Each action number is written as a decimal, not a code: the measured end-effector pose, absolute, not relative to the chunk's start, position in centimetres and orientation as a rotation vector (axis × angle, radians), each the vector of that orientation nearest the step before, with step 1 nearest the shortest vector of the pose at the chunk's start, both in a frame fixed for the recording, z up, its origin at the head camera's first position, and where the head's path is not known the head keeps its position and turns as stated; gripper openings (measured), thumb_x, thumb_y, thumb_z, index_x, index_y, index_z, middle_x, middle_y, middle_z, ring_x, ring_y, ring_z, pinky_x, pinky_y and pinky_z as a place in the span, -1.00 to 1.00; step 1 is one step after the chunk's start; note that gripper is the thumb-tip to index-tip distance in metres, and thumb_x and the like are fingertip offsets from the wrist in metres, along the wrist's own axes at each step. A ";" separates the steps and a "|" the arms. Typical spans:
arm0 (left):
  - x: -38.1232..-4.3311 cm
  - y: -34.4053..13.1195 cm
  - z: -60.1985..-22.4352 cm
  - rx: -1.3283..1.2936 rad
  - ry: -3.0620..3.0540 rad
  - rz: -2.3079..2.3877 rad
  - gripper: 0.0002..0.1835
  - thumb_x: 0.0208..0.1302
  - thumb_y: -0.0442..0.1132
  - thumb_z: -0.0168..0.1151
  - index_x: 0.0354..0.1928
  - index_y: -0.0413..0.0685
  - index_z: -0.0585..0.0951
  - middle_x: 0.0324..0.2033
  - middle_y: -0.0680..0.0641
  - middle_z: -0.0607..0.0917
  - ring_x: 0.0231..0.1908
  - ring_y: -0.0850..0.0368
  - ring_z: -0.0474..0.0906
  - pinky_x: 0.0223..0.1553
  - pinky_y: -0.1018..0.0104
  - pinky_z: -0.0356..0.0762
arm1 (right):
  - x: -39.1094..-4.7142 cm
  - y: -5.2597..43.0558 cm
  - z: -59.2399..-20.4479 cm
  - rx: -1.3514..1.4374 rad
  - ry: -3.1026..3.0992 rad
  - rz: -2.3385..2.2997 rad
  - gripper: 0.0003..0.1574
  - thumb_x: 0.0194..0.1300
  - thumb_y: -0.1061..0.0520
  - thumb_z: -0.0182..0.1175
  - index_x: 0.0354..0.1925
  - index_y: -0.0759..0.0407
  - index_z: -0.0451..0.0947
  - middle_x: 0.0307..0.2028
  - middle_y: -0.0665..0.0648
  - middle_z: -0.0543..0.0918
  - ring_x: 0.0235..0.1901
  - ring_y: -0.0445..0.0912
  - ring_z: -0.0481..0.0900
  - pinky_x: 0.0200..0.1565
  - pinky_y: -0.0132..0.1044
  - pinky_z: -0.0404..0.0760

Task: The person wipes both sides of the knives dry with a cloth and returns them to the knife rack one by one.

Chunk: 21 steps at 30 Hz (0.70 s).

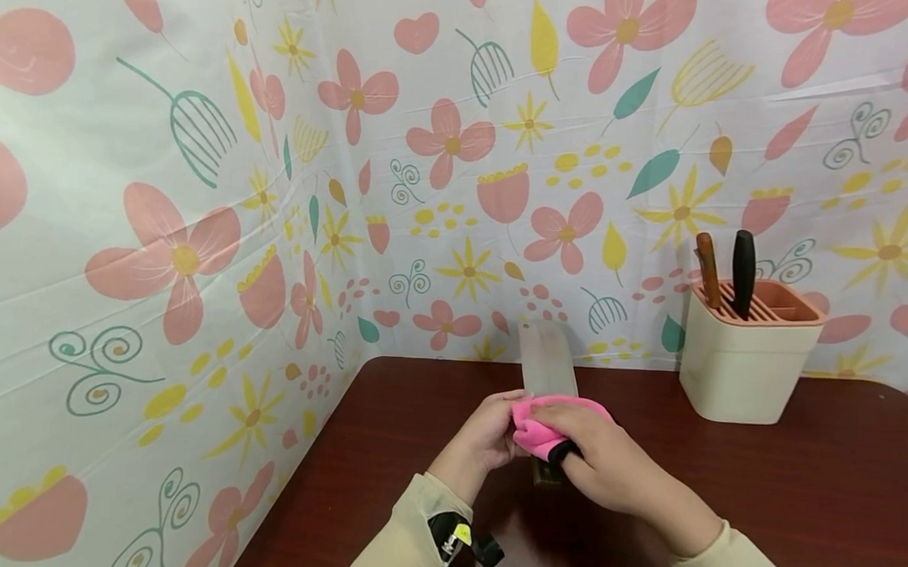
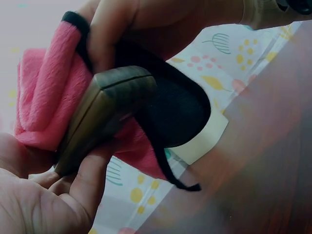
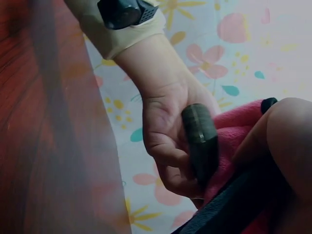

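Note:
A cleaver with a broad pale blade (image 1: 547, 358) is held over the table, its blade pointing away from me. My left hand (image 1: 490, 431) grips its dark wooden handle (image 2: 109, 105), the fingers curled round it in the left wrist view. A pink fluffy cloth with black edging (image 1: 542, 424) is wrapped about the cleaver near where handle and blade meet. My right hand (image 1: 613, 460) holds this cloth against the cleaver, with the thumb by the black edge. The cloth and hands hide the lower blade and part of the handle.
At the back right of the dark red-brown table (image 1: 717, 493) stands a cream knife holder (image 1: 747, 369) with a slotted pink top. A brown handle (image 1: 708, 271) and a black handle (image 1: 743, 273) stick up from it. Flower-patterned cloth (image 1: 456, 233) hangs behind and left.

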<state>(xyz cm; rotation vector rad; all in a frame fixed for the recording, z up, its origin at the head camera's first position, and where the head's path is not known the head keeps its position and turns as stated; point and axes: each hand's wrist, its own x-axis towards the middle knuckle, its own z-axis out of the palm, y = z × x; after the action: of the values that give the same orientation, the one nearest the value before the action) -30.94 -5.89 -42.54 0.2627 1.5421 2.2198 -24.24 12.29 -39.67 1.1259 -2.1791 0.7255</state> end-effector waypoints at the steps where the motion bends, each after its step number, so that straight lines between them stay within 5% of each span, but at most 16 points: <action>1: -31.0 -6.0 -42.5 0.262 1.542 2.226 -0.76 0.52 -0.22 0.01 -0.32 0.06 0.62 -0.45 0.10 0.70 -0.49 0.30 0.70 -0.52 0.40 0.66 | -24.1 12.4 -39.5 1.139 -2.186 0.726 -0.45 0.20 0.33 0.32 0.11 -0.09 0.67 0.06 -0.14 0.73 0.12 -0.10 0.68 0.22 -0.23 0.58; 12: -31.0 -6.4 -42.2 0.255 1.576 2.273 -0.77 0.55 -0.26 0.02 -0.30 -0.04 0.62 -0.44 0.06 0.69 -0.43 0.31 0.66 -0.44 0.49 0.64 | -22.9 13.3 -38.3 1.236 -2.333 0.803 -0.42 0.23 0.34 0.26 0.05 -0.28 0.63 0.02 -0.22 0.67 0.03 -0.26 0.63 0.12 -0.24 0.64; 21: -31.0 -6.8 -42.2 0.277 1.637 2.272 -0.68 0.56 -0.25 0.03 0.11 -0.33 0.63 -0.12 -0.22 0.83 -0.34 0.24 0.77 -0.26 0.37 0.74 | -22.6 13.6 -38.1 1.353 -2.334 0.896 -0.33 0.19 0.41 0.18 0.04 -0.31 0.65 0.01 -0.23 0.68 0.01 -0.29 0.64 0.12 -0.32 0.62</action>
<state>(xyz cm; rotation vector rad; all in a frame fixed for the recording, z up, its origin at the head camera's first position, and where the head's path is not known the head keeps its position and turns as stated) -31.03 -6.84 -42.21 0.2767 1.6368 2.2722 -22.59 13.58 -38.11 1.3526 -2.3339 0.8965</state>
